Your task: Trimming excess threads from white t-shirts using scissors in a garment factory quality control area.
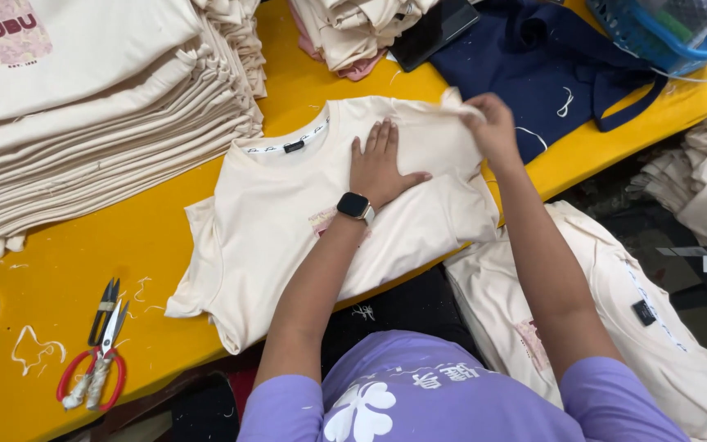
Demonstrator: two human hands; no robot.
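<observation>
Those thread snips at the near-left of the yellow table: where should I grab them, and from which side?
Probably by the red loop handles, coming from the near edge. The snips lie flat on the yellow table, closed, blades pointing away toward the shirt stack, handles nearest you. Nothing lies on them, only thread scraps beside them. The left hand is closest, though it rests flat on the cream shirt.

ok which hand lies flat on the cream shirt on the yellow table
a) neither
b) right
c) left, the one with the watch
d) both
c: the left hand, wearing a watch, is spread flat on the cream shirt, while the right hand pinches up a bit of the shirt's fabric by the sleeve.
</observation>
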